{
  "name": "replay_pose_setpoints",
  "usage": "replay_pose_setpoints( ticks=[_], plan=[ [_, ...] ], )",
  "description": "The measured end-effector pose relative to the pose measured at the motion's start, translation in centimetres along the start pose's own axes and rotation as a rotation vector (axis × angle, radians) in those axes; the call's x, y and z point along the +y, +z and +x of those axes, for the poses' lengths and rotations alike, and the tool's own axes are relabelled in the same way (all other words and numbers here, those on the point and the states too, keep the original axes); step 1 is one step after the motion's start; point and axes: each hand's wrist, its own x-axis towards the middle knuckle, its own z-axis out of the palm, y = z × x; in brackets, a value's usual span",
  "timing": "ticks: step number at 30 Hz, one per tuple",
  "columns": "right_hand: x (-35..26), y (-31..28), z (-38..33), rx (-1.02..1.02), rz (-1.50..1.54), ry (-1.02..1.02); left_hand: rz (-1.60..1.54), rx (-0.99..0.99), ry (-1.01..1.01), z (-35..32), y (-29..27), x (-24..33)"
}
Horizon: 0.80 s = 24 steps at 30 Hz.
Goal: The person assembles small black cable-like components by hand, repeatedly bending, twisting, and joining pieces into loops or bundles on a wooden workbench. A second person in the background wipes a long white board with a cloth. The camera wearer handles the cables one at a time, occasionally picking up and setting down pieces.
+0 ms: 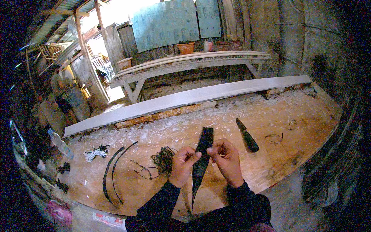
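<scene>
Between my two hands is a dark strip (199, 167), wide at its far end and narrowing toward me; its material I cannot make out. My left hand (183, 164) pinches its left edge between thumb and fingers. On the opposite edge, my right hand (227, 160) is closed with thumb and fingertips together at the strip. To the right of that hand lies a knife (248, 137) with a dark handle, blade pointing away. A tangled bundle of dark cord (164, 159) rests just left of my left hand.
Two curved black strips (114, 170), a white cord bundle (96, 153) and thin dark loops (274, 137) lie on the wooden table (216, 116). A long white board (185, 99) edges its far side. A plastic bottle (60, 142) stands left; beyond is a bench (185, 61), and a person (62, 87) far left.
</scene>
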Motion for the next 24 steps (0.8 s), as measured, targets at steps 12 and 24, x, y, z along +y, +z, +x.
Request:
replay_pose_setpoints(
  ticks=[12, 24],
  plan=[
    [1.2, -0.5, 0.2, -0.205, -0.022, 0.135, -0.137, -0.024, -0.141, 0.3, -0.8, 0.8],
    [1.1, -0.3, 0.2, -0.086, -0.065, 0.023, -0.099, -0.064, -0.065, 0.6, -0.4, 0.4]
  ],
)
